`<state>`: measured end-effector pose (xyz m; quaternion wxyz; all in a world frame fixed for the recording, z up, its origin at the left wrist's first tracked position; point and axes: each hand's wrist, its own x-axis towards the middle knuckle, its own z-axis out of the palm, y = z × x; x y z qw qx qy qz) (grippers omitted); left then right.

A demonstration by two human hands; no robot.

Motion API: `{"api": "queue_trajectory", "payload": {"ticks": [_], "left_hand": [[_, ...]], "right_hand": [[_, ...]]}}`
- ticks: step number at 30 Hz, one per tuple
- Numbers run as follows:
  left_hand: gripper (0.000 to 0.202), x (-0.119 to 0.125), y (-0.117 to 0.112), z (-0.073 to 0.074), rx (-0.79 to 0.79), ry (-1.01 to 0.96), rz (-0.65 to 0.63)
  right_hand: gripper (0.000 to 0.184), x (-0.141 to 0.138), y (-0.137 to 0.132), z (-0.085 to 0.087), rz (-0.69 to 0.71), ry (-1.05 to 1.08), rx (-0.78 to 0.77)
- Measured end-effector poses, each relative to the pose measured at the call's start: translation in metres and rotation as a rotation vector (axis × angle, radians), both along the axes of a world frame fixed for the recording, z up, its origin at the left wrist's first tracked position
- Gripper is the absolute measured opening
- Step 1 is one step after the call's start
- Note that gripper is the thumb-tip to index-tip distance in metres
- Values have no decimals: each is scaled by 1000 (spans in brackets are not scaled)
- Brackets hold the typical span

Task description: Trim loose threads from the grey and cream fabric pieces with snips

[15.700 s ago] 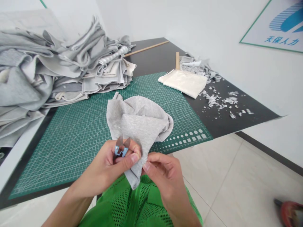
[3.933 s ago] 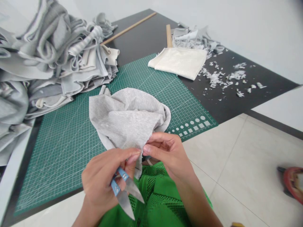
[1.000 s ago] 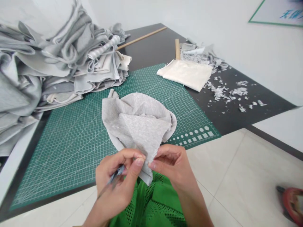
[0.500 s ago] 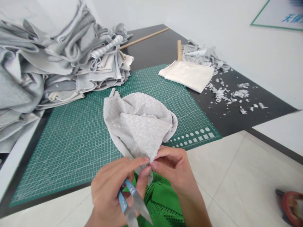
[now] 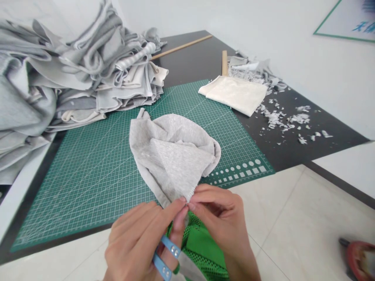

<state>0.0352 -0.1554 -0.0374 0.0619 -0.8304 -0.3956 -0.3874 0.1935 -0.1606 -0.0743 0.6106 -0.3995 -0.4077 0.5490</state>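
A light grey piece of knit fabric (image 5: 178,156) lies bunched at the front of the green cutting mat, its serged edge running down to my fingers. My left hand (image 5: 140,238) pinches the fabric's lower corner between thumb and forefinger. The same hand also keeps blue-handled thread snips (image 5: 166,257) in its palm, blades pointing down and partly out of frame. Close beside it, my right hand (image 5: 219,214) is closed, pinching the same corner from the right. The two sets of fingertips almost touch, and they hide the very tip of the cloth.
The green cutting mat (image 5: 96,168) covers the front of the black table (image 5: 187,62). A tall heap of grey fabric (image 5: 88,70) stands at left. At right are folded cream cloth (image 5: 234,93), a wooden strip (image 5: 224,62) and scattered fabric scraps (image 5: 275,117). A red stool (image 5: 361,257) stands lower right.
The thread snips have swung down in my left hand, so their blades now show less. Both hands still pinch the fabric corner at nearly the same spot.
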Motion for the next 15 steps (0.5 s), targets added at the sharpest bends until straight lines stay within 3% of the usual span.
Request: {"api": "queue_trajectory", "payload": {"ticks": [15], "left_hand": [[16, 7, -5, 13, -66, 23, 35]], "right_hand": [[22, -7, -2, 2, 26, 45, -6]]}}
